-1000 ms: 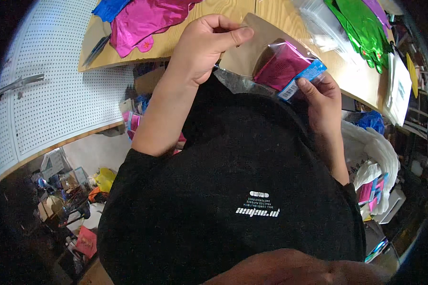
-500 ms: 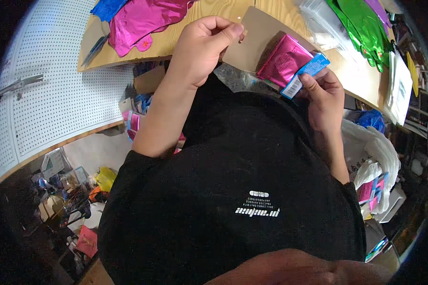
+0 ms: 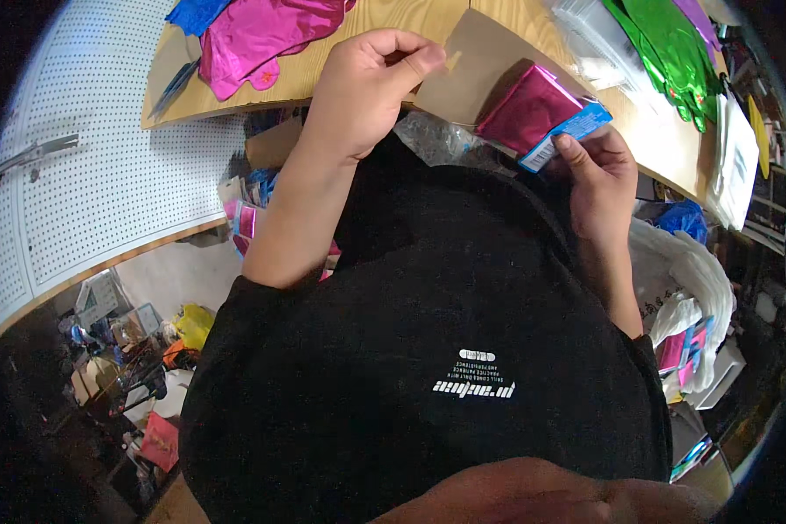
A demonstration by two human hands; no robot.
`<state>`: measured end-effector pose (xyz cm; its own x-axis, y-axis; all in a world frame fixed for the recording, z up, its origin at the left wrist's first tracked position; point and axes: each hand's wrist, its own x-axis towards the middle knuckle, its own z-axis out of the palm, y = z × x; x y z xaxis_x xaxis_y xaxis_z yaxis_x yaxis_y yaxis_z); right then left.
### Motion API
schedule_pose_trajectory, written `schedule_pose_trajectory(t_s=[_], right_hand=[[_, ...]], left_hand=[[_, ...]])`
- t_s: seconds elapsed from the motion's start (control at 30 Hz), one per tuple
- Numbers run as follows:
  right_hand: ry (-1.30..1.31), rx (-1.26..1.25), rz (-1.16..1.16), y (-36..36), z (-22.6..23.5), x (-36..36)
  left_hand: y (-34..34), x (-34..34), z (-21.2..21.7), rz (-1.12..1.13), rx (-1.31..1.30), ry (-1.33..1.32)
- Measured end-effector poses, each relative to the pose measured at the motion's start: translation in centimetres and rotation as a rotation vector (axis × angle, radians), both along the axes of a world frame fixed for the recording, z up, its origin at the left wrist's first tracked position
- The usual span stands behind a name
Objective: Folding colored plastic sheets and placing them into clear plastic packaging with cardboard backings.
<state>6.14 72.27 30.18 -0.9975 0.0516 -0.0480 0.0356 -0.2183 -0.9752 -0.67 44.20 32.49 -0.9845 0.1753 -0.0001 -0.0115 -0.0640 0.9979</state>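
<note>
My right hand (image 3: 601, 179) grips the blue printed header of a clear packet (image 3: 526, 109), its thumb on top. Folded shiny pink foil shows inside the packet, which is tilted above the table's near edge. To the left, my left hand (image 3: 367, 92) is closed in a pinch, thumb against forefinger. A small pale sliver shows at its fingertips, too blurred to name. Between the hands lies a flat tan sheet (image 3: 473, 65), partly behind the packet.
Pink foil balloons (image 3: 271, 39) lie on the wooden table (image 3: 410, 16) at the far left. Green foil balloons (image 3: 664, 65) and clear plastic sleeves (image 3: 589, 35) are at the far right. A white bag (image 3: 703, 271) hangs at right; a white pegboard (image 3: 105, 175) stands left.
The packet has shifted slightly up and right and its foil face now looks darker. My left hand keeps its pinch and has barely moved.
</note>
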Motion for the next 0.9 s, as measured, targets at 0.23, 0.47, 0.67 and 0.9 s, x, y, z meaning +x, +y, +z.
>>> schedule_pose_trajectory(t_s=[0.23, 0.47, 0.67, 0.9], right_hand=[[-0.030, 0.044, -0.015, 0.5, -0.1, 0.0], [-0.007, -0.015, -0.002, 0.3, -0.3, 0.0], [-0.109, -0.088, -0.040, -0.5, 0.5, -0.2], [-0.089, -0.041, -0.001, -0.6, 0.3, 0.1]], left_hand=[[0.9, 0.6, 0.8, 0.072, 0.031, 0.073], [0.2, 0.9, 0.6, -0.010, -0.099, -0.003], [0.0, 0.7, 0.4, -0.020, 0.035, 0.052], [0.2, 0.0, -0.2, 0.017, 0.057, 0.009]])
